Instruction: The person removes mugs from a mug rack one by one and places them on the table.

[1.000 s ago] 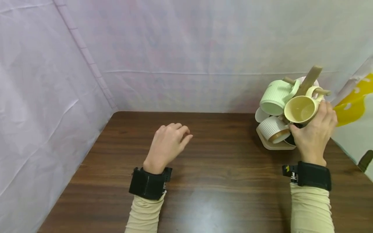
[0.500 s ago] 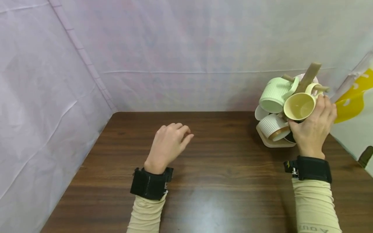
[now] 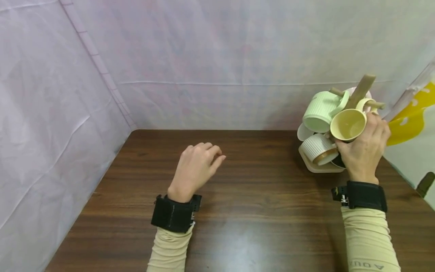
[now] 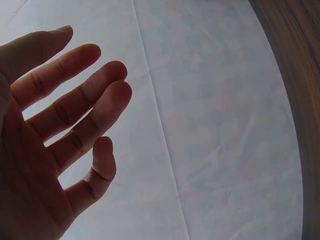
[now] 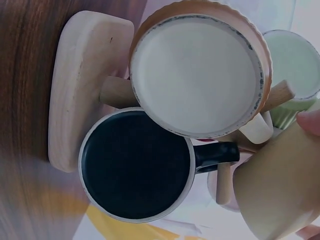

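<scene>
My right hand grips a yellow mug from its right side, thumb below and fingers over the far side. The mug's opening faces me, and its handle overlaps a peg of the wooden mug tree. In the right wrist view the yellow mug fills the lower right, with fingertips on its wall. Above the table, my left hand holds nothing; its fingers are loosely bent and apart in the left wrist view.
A pale green mug and a white ribbed mug hang left of the yellow one. A black mug hangs low by the wooden base. Pale cloth stands behind the brown table; a yellow shape is at right.
My right hand and forearm have moved slightly forward, and the yellow mug has shifted a little left, its handle still over the peg. The left hand stays about where it was.
</scene>
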`<state>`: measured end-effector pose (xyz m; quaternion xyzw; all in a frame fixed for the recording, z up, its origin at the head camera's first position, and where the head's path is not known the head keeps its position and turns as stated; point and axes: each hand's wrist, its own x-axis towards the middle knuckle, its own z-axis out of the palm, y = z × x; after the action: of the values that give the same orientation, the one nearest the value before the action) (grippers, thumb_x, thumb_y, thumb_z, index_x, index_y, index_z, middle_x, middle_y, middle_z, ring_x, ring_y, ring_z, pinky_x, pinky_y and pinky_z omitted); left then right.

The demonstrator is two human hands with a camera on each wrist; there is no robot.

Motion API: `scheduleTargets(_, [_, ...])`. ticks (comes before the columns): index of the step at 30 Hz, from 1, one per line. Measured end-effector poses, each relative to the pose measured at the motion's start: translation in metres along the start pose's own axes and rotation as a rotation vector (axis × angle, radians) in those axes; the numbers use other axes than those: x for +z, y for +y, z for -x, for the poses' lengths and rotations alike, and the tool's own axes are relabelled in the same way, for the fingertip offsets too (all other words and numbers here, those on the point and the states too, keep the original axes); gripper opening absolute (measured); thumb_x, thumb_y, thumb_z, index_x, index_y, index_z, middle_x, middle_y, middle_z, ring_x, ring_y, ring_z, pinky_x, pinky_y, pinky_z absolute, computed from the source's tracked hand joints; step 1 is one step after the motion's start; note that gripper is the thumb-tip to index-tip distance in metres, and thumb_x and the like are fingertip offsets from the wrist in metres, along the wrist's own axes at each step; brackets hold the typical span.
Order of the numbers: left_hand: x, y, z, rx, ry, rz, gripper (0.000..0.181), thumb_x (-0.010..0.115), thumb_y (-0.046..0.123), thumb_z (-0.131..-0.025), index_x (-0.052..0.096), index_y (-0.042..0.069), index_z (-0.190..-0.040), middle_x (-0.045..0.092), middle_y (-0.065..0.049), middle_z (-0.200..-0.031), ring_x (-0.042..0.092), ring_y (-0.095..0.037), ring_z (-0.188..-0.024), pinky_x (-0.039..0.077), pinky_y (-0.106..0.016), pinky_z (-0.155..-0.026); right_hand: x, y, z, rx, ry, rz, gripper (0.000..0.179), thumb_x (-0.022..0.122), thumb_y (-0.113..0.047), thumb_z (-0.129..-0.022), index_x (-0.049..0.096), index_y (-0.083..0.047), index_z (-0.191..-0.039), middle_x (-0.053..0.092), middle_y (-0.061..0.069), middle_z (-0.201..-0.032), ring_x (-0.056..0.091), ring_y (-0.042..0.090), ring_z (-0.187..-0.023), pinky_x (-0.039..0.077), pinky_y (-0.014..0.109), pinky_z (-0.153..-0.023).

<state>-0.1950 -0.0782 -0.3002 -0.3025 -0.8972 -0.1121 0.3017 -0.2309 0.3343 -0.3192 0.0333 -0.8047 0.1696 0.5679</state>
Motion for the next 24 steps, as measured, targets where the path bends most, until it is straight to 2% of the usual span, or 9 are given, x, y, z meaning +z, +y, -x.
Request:
scheduleTargets(6, [0.0006, 0.0004, -0.0008, 0.001, 0.006, 0.005, 0.014, 0.06, 0.029, -0.086, 0.066, 0.016, -0.084, 0.061, 0.003, -0.073, 0.051, -0.013, -0.064, 0.044, -0.033, -0.056, -0.0016, 0.0017, -0.001, 0.034, -0.015, 0.007, 0.078, 0.079, -0.024, -0.059, 0.041, -0.002, -0.124, 0.045, 0.025, -0.114, 0.035, 0.038, -0.11, 0.027, 0.052, -0.096])
scheduleTargets(11, [0.0004, 0.0006, -0.0015, -0.004, 0.014, 0.005, 0.015, 0.06, 0.03, -0.086, 0.066, 0.016, -0.084, 0.061, 0.002, -0.074, 0.052, -0.014, -0.064, 0.044, -0.034, -0.056, -0.0025, 0.0044, -0.0027, 0.055, 0.004, 0.012, 0.072, 0.077, -0.019, -0.061, 0.042, -0.002, -0.122, 0.045, 0.026, -0.111, 0.036, 0.037, -0.11, 0.028, 0.052, -0.095])
scheduleTargets(24, [-0.001, 0.0007, -0.001, -0.007, 0.018, 0.004, 0.015, 0.061, 0.03, -0.085, 0.066, 0.016, -0.085, 0.062, 0.002, -0.074, 0.052, -0.014, -0.065, 0.046, -0.035, -0.057, -0.0102, -0.0015, -0.0094, 0.072, 0.041, 0.011, 0.072, 0.077, -0.024, -0.062, 0.043, -0.002, -0.122, 0.046, 0.024, -0.115, 0.037, 0.031, -0.112, 0.027, 0.048, -0.096])
